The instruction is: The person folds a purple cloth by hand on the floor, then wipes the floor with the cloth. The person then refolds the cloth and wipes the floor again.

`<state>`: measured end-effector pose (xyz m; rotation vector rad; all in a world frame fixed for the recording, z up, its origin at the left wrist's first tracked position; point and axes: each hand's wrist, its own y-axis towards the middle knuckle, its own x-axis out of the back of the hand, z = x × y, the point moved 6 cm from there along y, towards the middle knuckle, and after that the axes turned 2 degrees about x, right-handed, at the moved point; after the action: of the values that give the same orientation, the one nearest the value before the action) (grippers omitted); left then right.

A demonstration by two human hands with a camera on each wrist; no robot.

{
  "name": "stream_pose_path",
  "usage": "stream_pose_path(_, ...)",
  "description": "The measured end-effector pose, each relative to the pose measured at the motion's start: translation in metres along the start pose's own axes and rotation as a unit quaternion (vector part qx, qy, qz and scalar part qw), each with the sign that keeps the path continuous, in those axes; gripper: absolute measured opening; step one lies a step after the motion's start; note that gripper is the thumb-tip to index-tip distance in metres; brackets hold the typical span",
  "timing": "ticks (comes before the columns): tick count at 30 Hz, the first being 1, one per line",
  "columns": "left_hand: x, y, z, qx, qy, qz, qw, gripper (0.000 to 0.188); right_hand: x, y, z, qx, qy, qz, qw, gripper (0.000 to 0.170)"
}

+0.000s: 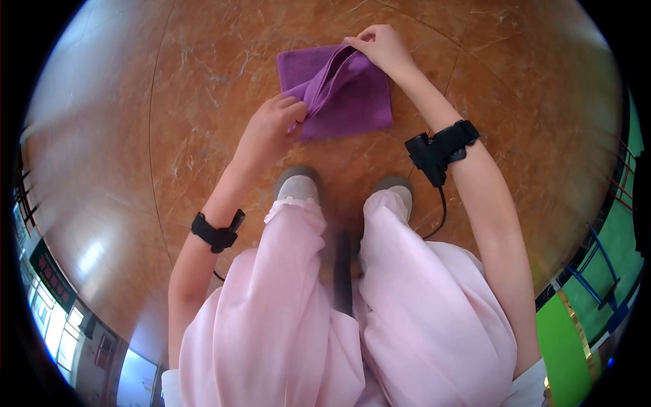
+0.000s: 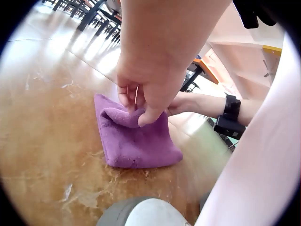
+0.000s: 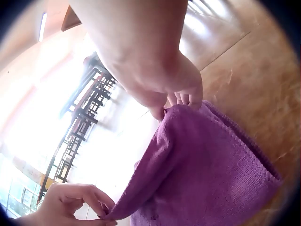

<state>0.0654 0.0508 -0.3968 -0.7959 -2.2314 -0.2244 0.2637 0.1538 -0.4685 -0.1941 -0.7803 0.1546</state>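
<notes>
A purple cloth (image 1: 356,102), folded in layers, lies on the floor in front of the shoes. My left hand (image 1: 271,127) pinches its near-left edge between thumb and fingers. At the far edge, my right hand (image 1: 385,49) pinches a corner of the top layer. Between the two hands that layer's edge is lifted and drawn into a slanting fold, with a dark gap beneath it. In the right wrist view the raised edge of the cloth (image 3: 202,160) stretches from one hand to the other. The left wrist view shows the left thumb pressed on the cloth (image 2: 136,146).
Brown marbled tile floor (image 1: 203,88) surrounds the cloth. Two grey-toed shoes (image 1: 297,182) stand just short of it, below pink trouser legs (image 1: 291,271). Both wrists wear black strapped cameras, the right one (image 1: 437,150) with a cable. Dark-framed furniture (image 3: 84,113) stands farther off.
</notes>
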Motion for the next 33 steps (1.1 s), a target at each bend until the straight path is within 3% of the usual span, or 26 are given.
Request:
stream_pose_path(7, -0.019, -0.002, -0.015, -0.02, 0.032, -0.011, 0.999, 0.013, 0.005, -0.006, 0.004, -0.012, -0.053, 0.016, 0.998, 0.022)
stream_pose_path(13, -0.019, 0.001, -0.006, -0.007, 0.033, -0.015, 0.999, 0.015, 0.013, -0.009, 0.004, 0.027, 0.049, -0.057, 0.997, 0.008)
stream_pose_path(16, -0.011, -0.004, 0.004, 0.009, 0.035, -0.043, 0.998, 0.015, 0.017, -0.013, -0.001, 0.005, 0.1, -0.097, 0.99, 0.006)
stream_pose_path(18, 0.003, -0.011, 0.021, 0.095, -0.074, -0.126, 0.985, 0.014, 0.017, -0.015, -0.011, -0.025, 0.136, -0.122, 0.983, 0.007)
stream_pose_path(19, 0.006, -0.011, 0.025, 0.094, -0.074, -0.126, 0.985, 0.014, 0.016, -0.013, -0.016, -0.025, 0.135, -0.123, 0.983, 0.007)
stream_pose_path(21, 0.016, -0.014, 0.048, 0.198, -0.116, -0.166, 0.959, 0.011, 0.012, -0.01, -0.017, 0.018, 0.201, -0.1, 0.974, 0.012)
stream_pose_path(25, 0.03, -0.005, 0.061, 0.226, -0.099, -0.195, 0.949, 0.01, 0.019, -0.016, -0.01, 0.054, 0.259, -0.061, 0.962, 0.022)
stream_pose_path(27, 0.029, 0.004, 0.065, 0.221, -0.099, -0.2, 0.949, 0.01, 0.007, -0.018, -0.018, -0.074, 0.354, 0.046, 0.931, 0.028)
stream_pose_path(28, 0.029, 0.006, 0.067, 0.217, -0.098, -0.204, 0.95, 0.011, 0.007, -0.02, -0.017, -0.075, 0.354, 0.047, 0.931, 0.028)
stream_pose_path(30, 0.026, 0.01, 0.07, 0.214, -0.103, -0.205, 0.95, 0.011, 0.008, -0.021, -0.011, -0.013, 0.205, 0.048, 0.977, 0.03)
stream_pose_path(33, 0.022, 0.011, 0.073, 0.214, -0.109, -0.203, 0.949, 0.011, 0.003, -0.02, -0.014, 0.02, 0.173, 0.004, 0.985, 0.031)
